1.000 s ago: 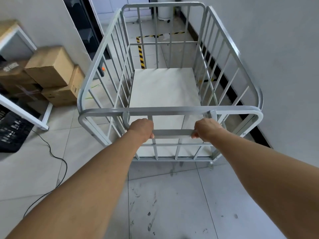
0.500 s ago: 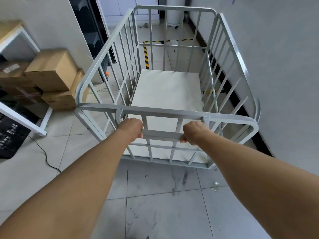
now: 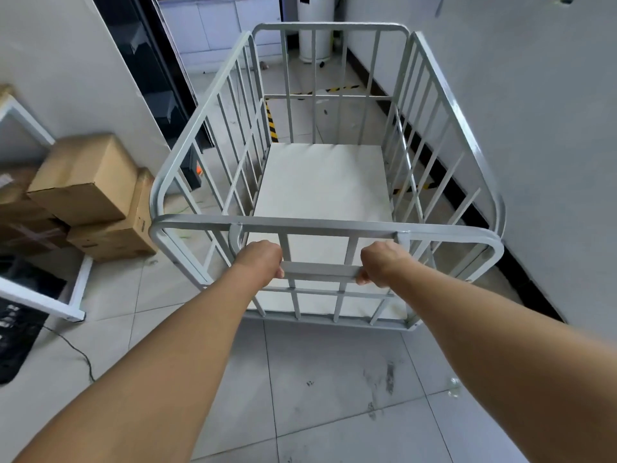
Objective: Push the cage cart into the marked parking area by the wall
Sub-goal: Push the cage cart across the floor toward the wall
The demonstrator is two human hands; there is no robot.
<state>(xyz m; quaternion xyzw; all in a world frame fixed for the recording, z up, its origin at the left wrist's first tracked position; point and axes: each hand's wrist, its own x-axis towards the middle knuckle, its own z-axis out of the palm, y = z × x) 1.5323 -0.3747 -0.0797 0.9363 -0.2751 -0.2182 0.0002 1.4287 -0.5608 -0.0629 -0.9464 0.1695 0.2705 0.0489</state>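
Observation:
The grey barred cage cart [image 3: 334,225] stands in front of me on the tiled floor, its white deck bare. Its right side runs close along the white wall [image 3: 534,128]. My left hand [image 3: 262,260] and my right hand [image 3: 380,262] both grip the flat handle bar [image 3: 320,272] on the near end, one at each end of it. Yellow-black floor tape [image 3: 271,123] marks an area ahead; I see it through the cart's bars, and another striped piece [image 3: 412,188] shows by the wall under the cart's right side.
Stacked cardboard boxes [image 3: 90,195] and a white metal frame [image 3: 71,295] sit to the left. A black cable [image 3: 76,352] trails on the floor at left. A dark doorway [image 3: 157,78] is beyond them. A white cylinder on castors [image 3: 314,31] stands at the far end.
The cart has rolled forward along the wall with my hands still on the handle; the boxes at left are now nearer beside it and the tape marks closer to its far end.

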